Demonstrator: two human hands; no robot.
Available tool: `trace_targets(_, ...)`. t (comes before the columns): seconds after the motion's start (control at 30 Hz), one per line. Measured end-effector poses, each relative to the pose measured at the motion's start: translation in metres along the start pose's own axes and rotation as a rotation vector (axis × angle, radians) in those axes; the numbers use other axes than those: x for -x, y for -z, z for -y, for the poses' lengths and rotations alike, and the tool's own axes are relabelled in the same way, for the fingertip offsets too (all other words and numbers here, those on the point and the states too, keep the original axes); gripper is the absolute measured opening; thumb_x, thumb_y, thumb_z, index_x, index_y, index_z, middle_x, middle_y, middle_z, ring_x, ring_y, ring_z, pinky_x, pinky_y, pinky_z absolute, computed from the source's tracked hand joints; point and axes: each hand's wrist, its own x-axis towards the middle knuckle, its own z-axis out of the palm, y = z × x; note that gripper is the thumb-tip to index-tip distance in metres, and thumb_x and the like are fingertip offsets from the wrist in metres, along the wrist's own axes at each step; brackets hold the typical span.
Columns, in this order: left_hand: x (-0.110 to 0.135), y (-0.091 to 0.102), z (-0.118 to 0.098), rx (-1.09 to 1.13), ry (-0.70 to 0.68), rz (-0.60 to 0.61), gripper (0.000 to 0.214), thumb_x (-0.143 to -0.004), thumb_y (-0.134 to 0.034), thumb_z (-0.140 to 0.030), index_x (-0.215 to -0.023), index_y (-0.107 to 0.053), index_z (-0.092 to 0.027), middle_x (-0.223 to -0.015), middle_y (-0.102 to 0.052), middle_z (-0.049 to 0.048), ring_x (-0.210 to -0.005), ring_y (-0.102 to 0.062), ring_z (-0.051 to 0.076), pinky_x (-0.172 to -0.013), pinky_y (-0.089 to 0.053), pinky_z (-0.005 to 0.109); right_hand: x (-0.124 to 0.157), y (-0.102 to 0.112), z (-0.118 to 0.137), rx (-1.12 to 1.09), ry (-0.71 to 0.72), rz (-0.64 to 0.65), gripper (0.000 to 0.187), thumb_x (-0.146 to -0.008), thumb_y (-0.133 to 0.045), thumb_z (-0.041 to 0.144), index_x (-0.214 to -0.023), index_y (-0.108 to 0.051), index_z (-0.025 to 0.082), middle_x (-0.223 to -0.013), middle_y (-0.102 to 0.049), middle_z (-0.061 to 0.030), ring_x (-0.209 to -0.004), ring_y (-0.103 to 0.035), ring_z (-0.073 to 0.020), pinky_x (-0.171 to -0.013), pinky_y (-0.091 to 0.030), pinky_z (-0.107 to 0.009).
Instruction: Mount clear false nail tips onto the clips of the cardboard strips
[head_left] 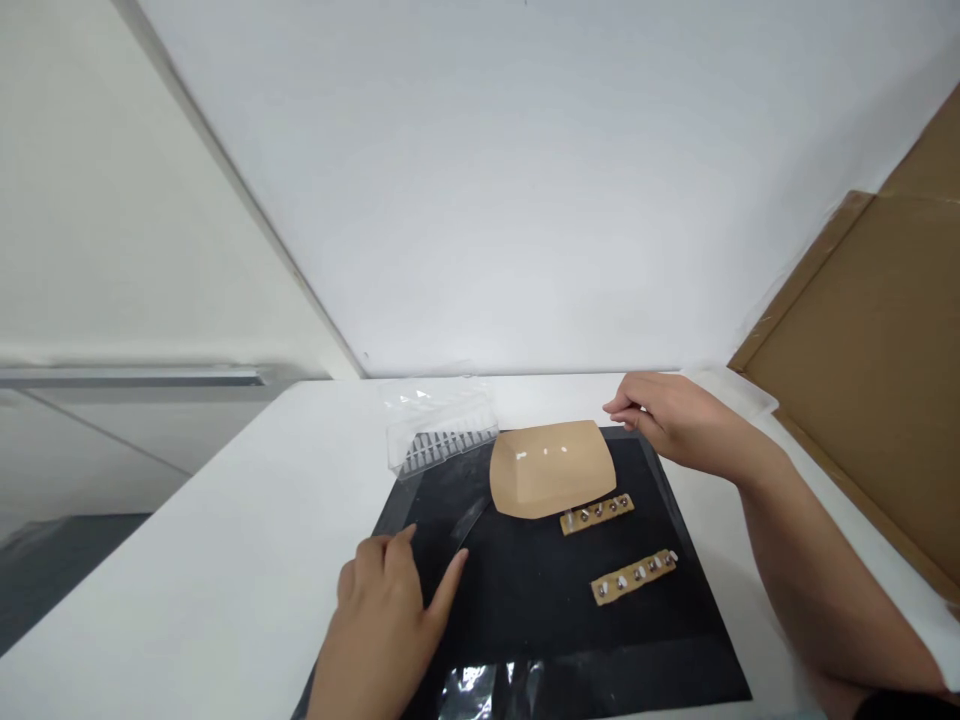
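Observation:
My left hand (386, 605) rests low on the left side of a black mat (517, 600), thumb and fingers spread, with nothing in its grasp. Beyond the thumb lies a thin clear strip (471, 520). My right hand (671, 415) hovers past the mat's far right corner, its fingertips pinched together; whatever they hold, if anything, is too small to see. Just left of those fingertips sits a brown paper tray (555, 470) with a few tiny white pieces in it. Two cardboard strips (598, 513) (634, 577) bear rows of shiny round studs and small white bits.
A clear plastic box (442, 440) with a ridged inside stands at the mat's far left corner. Behind my right wrist is a translucent lid or tray (731, 390). A large cardboard panel (870, 380) borders the right side, and a white wall (510, 200) rises behind the table.

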Motion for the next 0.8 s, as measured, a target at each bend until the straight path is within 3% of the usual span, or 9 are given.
trace_targets(0.1,0.010,-0.016,0.002,-0.022,0.046,0.107,0.078,-0.096,-0.046,-0.066,-0.126,-0.068,0.002,-0.114,-0.061,0.0221,-0.104,-0.061,0.040,-0.099,-0.053,0.052,0.000,0.000,0.003,0.004,0.010,0.011,0.016,-0.102,-0.051,0.014,-0.095,-0.064,0.022,-0.100,-0.073,-0.0023,-0.094,-0.067,-0.0190,-0.080,-0.048,-0.031)
trace_targets(0.2,0.002,-0.018,-0.004,-0.029,0.129,0.158,0.066,-0.101,-0.043,-0.055,-0.124,-0.073,-0.001,-0.113,-0.064,0.0200,-0.104,-0.062,0.037,-0.099,-0.052,0.048,0.002,0.001,0.008,0.002,0.026,0.013,0.014,-0.103,-0.053,0.015,-0.095,-0.064,0.022,-0.101,-0.073,-0.0025,-0.094,-0.067,-0.0190,-0.080,-0.048,-0.031)
trace_targets(0.4,-0.016,-0.002,-0.004,-0.059,0.203,0.277,0.044,-0.103,-0.044,-0.043,-0.106,-0.076,-0.012,-0.107,-0.069,0.0177,-0.106,-0.061,0.038,-0.093,-0.052,0.046,0.009,0.005,0.020,0.054,0.095,0.014,0.014,-0.102,-0.058,0.016,-0.091,-0.064,0.021,-0.095,-0.071,-0.0032,-0.088,-0.065,-0.0192,-0.075,-0.045,-0.032)
trace_targets(0.53,-0.022,0.022,-0.006,-0.182,0.177,0.206,0.036,-0.103,-0.039,-0.033,-0.098,-0.068,-0.012,-0.093,-0.069,0.0182,-0.098,-0.063,0.039,-0.086,-0.051,0.045,0.011,0.006,0.023,0.051,0.133,-0.003,0.013,-0.102,-0.060,0.018,-0.090,-0.065,0.020,-0.094,-0.072,-0.0038,-0.087,-0.064,-0.0195,-0.075,-0.045,-0.032)
trace_targets(0.63,-0.042,0.050,-0.026,-0.217,0.121,0.134,0.034,-0.104,-0.038,-0.031,-0.102,-0.064,-0.010,-0.076,-0.067,0.0162,-0.092,-0.065,0.041,-0.074,-0.050,0.044,0.011,0.006,0.020,0.051,0.137,-0.015,0.013,-0.103,-0.059,0.020,-0.091,-0.064,0.020,-0.095,-0.072,-0.0038,-0.088,-0.065,-0.0198,-0.075,-0.045,-0.032)
trace_targets(0.7,-0.065,0.061,-0.049,-0.141,0.031,0.078,0.030,-0.103,-0.039,-0.030,-0.108,-0.061,-0.009,-0.080,-0.069,0.0166,-0.086,-0.068,0.039,-0.073,-0.051,0.043,0.008,0.003,0.018,0.048,0.144,-0.015,0.013,-0.104,-0.059,0.020,-0.091,-0.063,0.020,-0.096,-0.072,-0.0040,-0.088,-0.065,-0.0199,-0.075,-0.045,-0.032)
trace_targets(0.8,-0.099,0.054,-0.083,0.147,-0.101,0.137,0.029,-0.106,-0.041,-0.033,-0.122,-0.057,-0.015,-0.090,-0.074,0.0138,-0.081,-0.072,0.034,-0.069,-0.052,0.040,0.002,-0.007,0.014,0.023,0.176,-0.038,0.012,-0.104,-0.059,0.020,-0.093,-0.063,0.020,-0.097,-0.071,-0.0046,-0.090,-0.065,-0.0204,-0.078,-0.046,-0.033)
